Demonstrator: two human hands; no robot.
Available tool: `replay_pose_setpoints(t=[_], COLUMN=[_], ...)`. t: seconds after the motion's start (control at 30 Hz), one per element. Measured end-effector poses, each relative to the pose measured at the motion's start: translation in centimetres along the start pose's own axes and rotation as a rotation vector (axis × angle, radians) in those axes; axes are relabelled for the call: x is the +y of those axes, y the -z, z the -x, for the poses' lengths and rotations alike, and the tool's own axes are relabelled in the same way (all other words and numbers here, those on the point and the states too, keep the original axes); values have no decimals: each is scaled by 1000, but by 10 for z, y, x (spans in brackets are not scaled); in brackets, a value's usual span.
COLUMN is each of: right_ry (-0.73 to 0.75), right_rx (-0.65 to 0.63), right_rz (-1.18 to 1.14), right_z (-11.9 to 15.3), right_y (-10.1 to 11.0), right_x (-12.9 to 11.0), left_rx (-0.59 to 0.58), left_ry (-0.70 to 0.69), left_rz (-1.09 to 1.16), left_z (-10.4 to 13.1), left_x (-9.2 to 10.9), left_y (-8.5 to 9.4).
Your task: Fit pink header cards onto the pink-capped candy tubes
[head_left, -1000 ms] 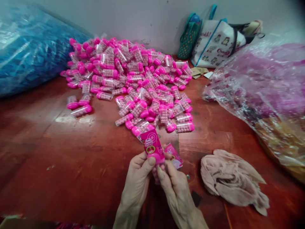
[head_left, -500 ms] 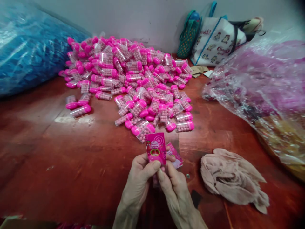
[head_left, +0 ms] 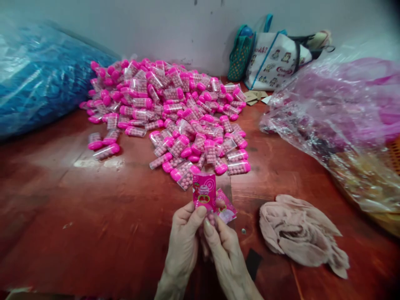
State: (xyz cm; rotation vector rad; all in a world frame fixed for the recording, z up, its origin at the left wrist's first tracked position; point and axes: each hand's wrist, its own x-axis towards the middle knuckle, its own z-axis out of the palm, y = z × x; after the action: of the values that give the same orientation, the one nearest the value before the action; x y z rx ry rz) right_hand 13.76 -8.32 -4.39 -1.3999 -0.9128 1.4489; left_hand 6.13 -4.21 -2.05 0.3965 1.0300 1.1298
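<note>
My left hand (head_left: 184, 233) pinches the lower edge of a pink printed sleeve (head_left: 204, 191) between thumb and fingers, holding it upright. Just beneath it, my right hand (head_left: 223, 241) is closed on a clear candy container (head_left: 212, 219) with small pink balls inside. Fingers hide most of this container, and I cannot tell how far it sits inside the sleeve. Behind the right fingers, more pink printed sleeves (head_left: 227, 210) lie on the table. A large heap of pink-capped candy containers (head_left: 178, 112) spreads out beyond both hands.
A crumpled beige cloth (head_left: 300, 233) lies on the red-brown table (head_left: 103, 221) at right. Behind it is a clear plastic bag (head_left: 331, 121) over a basket. A blue-filled bag (head_left: 46, 83) stands at left; a white printed tote (head_left: 275, 62) leans at the back wall.
The view has shifted slightly. My right thumb has moved a little apart from the left one, and more of the pink balls shows below the sleeve. Both hands keep their grip.
</note>
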Motion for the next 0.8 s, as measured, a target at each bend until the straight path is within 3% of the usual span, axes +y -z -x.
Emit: replay_pose_setpoints(t=[0.1,0.27,0.5,0.67,0.8], right_ry=[-2,26,41,87,114], right_rx=[46,22,-28,-57,-33], right_rz=[-30,-55,-107,-103,-103], right_z=[0,1,4,1,3], right_y=[1,-2,0,-5,-5], right_x=[3,3,-1,-2,-2], left_rx=[30,156,144,240,248], left_ry=[28,-43,-13,-24,-38], left_rz=[58,115,75,224,177], left_z=[5,11,15,15,17], left_x=[-7,-12,-11,-10,-15], left_y=[-2,-3,-7,-5,-5])
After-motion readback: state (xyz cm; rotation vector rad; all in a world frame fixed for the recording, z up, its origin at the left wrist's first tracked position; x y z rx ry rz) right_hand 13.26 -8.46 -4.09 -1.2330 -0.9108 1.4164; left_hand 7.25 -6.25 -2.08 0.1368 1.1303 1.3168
